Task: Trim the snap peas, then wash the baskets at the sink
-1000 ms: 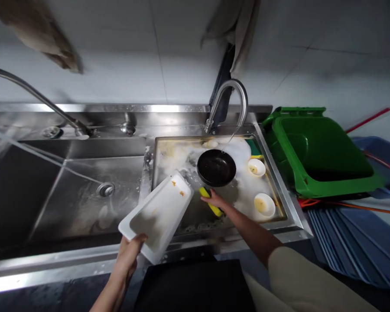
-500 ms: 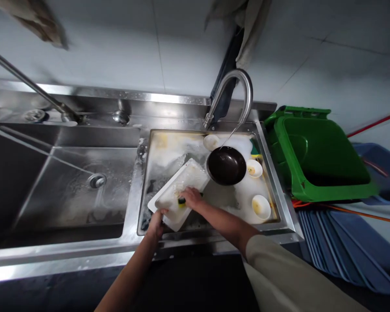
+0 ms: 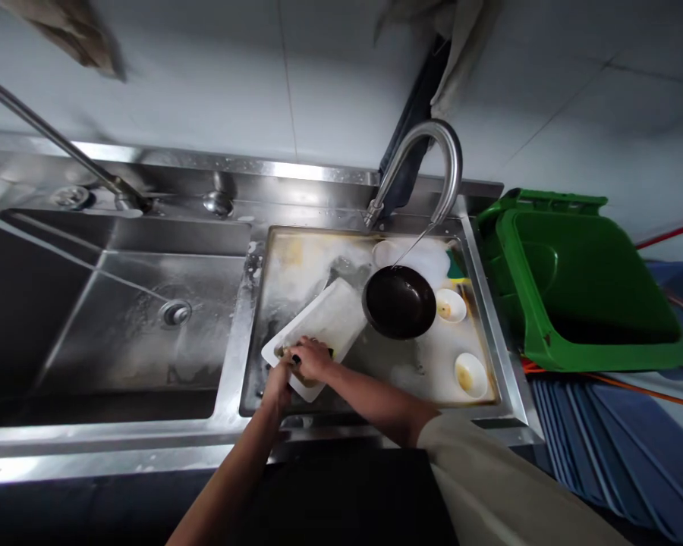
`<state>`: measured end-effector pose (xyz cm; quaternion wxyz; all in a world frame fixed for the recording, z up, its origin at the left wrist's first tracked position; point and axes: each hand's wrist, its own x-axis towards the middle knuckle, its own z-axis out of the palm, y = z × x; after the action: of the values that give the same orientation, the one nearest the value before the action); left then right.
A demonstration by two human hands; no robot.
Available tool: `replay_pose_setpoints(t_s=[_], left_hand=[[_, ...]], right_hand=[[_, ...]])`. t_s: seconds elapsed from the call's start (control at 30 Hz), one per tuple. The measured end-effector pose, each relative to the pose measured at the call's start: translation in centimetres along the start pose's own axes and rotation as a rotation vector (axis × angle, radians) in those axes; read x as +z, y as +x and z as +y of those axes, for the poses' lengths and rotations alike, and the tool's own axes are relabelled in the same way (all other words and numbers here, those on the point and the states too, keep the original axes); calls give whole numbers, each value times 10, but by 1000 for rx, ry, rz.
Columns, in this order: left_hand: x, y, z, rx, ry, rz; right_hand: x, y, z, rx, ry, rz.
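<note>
A white rectangular tray (image 3: 338, 311) rests at a slant in the soapy sink basin (image 3: 250, 326). Gripping its near left corner is my left hand (image 3: 277, 381), fingers wrapped over the rim. Inside the tray, my right hand (image 3: 313, 359) presses a sponge (image 3: 296, 359) against the surface close to that corner; most of the sponge is hidden under the fingers. Just right of the tray, a dark round bowl (image 3: 399, 305) sits in the suds under a thin stream from the curved faucet (image 3: 452, 163).
White bowls (image 3: 470, 375) with yellowish residue lie along the basin's right side. A green-and-yellow sponge (image 3: 455, 267) sits in the far right corner. Left is a second sink (image 3: 130, 326) with a drain. A green bin (image 3: 597, 280) and stacked blue trays (image 3: 597, 440) stand right.
My right hand has slid left and slightly nearer with the sponge, up to my left hand at the tray's corner. The view has shifted slightly left.
</note>
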<state>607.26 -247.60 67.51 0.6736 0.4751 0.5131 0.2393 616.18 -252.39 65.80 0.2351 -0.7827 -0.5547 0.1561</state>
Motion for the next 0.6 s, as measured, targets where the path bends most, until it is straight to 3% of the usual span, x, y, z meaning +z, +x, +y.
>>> replay_pose_setpoints(t_s=[0.13,0.23,0.3,0.4,0.53,0.6], left_hand=[[1,-4,7,62,104,87],[-3,-11,20,162,183,128],[-9,-18,32,226,226,138],[-23,-32,44,268,269,126],[-45,-54,45,300,252,144],[-58,-63,41,329,246,163]], right_hand=[[-22,-5,37,-16,-4,-70],[-40,-4,65,147,-7,3],[-44,-6,67,250,5,72],[-32,-17,39,240,82,118],[-9,-32,-22,-80,234,127],[-5,-31,-41,-154,226,120]])
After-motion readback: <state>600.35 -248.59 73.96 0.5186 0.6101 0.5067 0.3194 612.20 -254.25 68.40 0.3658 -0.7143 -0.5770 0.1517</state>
